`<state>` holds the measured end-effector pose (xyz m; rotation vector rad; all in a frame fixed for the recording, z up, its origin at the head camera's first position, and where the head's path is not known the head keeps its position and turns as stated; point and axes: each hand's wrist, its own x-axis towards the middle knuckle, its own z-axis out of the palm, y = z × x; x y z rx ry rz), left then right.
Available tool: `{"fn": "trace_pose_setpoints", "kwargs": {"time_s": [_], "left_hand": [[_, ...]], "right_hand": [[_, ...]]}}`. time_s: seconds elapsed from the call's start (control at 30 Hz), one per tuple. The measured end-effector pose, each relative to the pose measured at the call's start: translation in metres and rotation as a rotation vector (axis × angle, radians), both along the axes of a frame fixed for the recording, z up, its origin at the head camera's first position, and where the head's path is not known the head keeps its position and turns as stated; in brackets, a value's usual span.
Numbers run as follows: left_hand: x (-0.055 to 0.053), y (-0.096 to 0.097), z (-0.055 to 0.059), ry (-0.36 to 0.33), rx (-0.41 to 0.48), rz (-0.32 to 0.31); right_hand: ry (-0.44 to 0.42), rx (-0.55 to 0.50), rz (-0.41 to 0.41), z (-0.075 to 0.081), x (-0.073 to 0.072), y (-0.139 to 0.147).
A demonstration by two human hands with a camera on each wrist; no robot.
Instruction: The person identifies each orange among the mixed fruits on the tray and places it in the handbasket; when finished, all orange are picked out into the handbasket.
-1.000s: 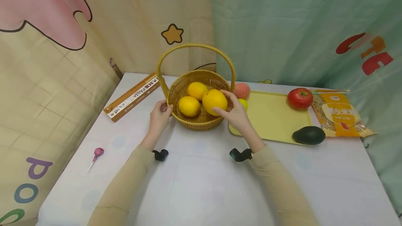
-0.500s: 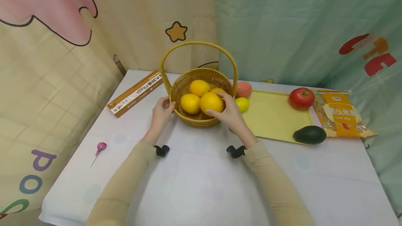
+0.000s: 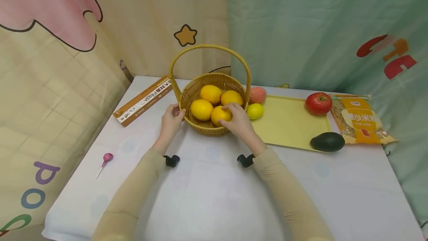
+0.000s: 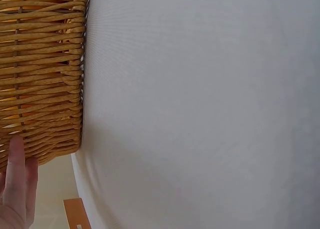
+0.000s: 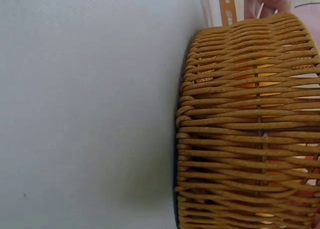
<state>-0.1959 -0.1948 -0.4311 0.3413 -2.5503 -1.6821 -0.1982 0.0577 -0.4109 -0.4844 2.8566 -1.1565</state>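
Note:
A woven basket (image 3: 214,131) with a tall arched handle stands near the back of the table. In the head view, my left hand (image 3: 172,120) grips its left rim, thumb toward the front; the left wrist view has its fingers (image 4: 16,174) against the wicker wall. My right hand (image 3: 240,121) reaches over the front right rim, thumb and fingers around an orange (image 3: 219,115) low inside the basket. Several yellow-orange fruits share the basket: one fruit (image 3: 201,110) at left, another fruit (image 3: 210,94) behind, and a third fruit (image 3: 232,98) at right, partly behind the held one.
Right of the basket are a pink ball-shaped fruit (image 3: 258,95), a lemon (image 3: 255,111) and a yellow tray (image 3: 287,125). A red tomato-like fruit (image 3: 318,103), an avocado (image 3: 327,142) and a grain bag (image 3: 362,122) lie farther right. Left are a pasta box (image 3: 142,101) and a lollipop (image 3: 107,157).
My right hand has lowered the orange down and left into the basket's front, uncovering the fruit at right and the lemon. My left hand keeps its hold on the rim.

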Motion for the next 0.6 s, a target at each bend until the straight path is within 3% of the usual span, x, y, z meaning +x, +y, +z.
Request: {"fn": "trace_pose_setpoints", "kwargs": {"time_s": [0.13, 0.33, 0.6], "left_hand": [[0.0015, -0.0016, -0.0011, -0.009, 0.006, -0.004], [0.002, -0.0038, 0.001, -0.01, -0.019, 0.0], [0.0015, -0.0055, 0.003, -0.004, -0.045, 0.008]], "right_hand": [[-0.005, 0.028, 0.002, 0.0004, 0.0002, -0.0001], [0.003, -0.012, 0.016, 0.0001, 0.0, -0.0007], [0.016, -0.247, 0.016, -0.0034, 0.0005, 0.0037]]}}
